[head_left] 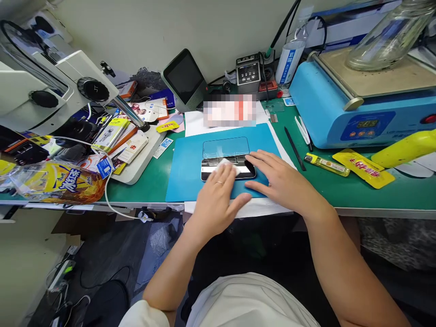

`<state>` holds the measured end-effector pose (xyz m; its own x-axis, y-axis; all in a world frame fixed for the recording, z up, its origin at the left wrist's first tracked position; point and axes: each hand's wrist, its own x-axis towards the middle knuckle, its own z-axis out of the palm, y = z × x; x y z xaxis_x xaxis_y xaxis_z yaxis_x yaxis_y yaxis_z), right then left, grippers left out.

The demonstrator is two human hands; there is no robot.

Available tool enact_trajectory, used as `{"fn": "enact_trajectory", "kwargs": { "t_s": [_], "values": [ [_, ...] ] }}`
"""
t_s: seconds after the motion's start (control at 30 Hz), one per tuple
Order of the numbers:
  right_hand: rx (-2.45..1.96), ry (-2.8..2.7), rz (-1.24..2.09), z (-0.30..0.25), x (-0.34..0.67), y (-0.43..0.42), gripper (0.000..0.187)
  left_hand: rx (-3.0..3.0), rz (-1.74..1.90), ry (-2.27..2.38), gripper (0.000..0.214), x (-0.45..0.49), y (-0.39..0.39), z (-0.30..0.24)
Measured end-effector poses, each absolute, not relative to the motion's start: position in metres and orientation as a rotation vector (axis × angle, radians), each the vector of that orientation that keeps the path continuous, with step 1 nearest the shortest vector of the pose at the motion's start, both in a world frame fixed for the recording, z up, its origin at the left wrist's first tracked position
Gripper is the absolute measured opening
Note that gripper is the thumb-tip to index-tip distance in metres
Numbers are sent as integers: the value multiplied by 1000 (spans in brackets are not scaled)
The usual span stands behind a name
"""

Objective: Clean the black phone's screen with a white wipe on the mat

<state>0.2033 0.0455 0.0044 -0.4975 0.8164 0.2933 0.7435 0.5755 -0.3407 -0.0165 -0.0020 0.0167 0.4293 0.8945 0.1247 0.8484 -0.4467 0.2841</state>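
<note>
A phone [248, 170] lies face up and sideways on a blue mat [184, 168], its dark glossy screen showing reflections. Under the fingertips of my left hand [220, 195], a folded white wipe [230, 166] is pressed against the screen, the thumb held apart. My right hand [281, 181] rests at the phone's right end with fingers stretched out. Its fingertips touch or nearly touch the phone's edge, and its thumb lies on the mat. Just behind the phone is a clear, thin sheet with a dark outline [235, 144], like a screen protector.
A blue heating plate [327, 104] bearing a glass jar [384, 41] stands right. Tweezers [302, 131], a black pen-like tool [294, 147] and a yellow lighter [327, 164] lie nearer. Left are a microscope [78, 86] and a drink bottle [57, 181]; a dark-screened device [185, 77] stands behind.
</note>
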Motion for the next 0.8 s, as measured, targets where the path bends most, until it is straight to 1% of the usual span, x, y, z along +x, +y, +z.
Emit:
{"fn": "enact_trajectory", "kwargs": {
  "t_s": [0.13, 0.2, 0.33, 0.43, 0.5, 0.67, 0.8],
  "values": [
    [-1260, -2360, 267, 1, 204, 46, 61, 2540, 420, 1460, 85, 15, 11, 20],
    [-1263, -2334, 302, 1, 204, 46, 65, 2567, 409, 1430, 88, 26, 17, 21],
    [-1289, -2301, 362, 3, 205, 45, 80, 2566, 359, 1430, 91, 34, 31, 24],
    [-1325, -2300, 355, 6, 205, 44, 84, 2565, 344, 1453, 91, 29, 41, 24],
    [-1340, -2321, 339, 8, 204, 43, 82, 2555, 341, 1498, 89, 17, 44, 23],
    [-1397, -2354, 289, 13, 201, 42, 69, 2461, 372, 1674, 79, -34, 35, 17],
    [-1408, -2374, 288, 15, 200, 41, 67, 2404, 330, 1812, 76, -61, 18, 15]
  ]
}}
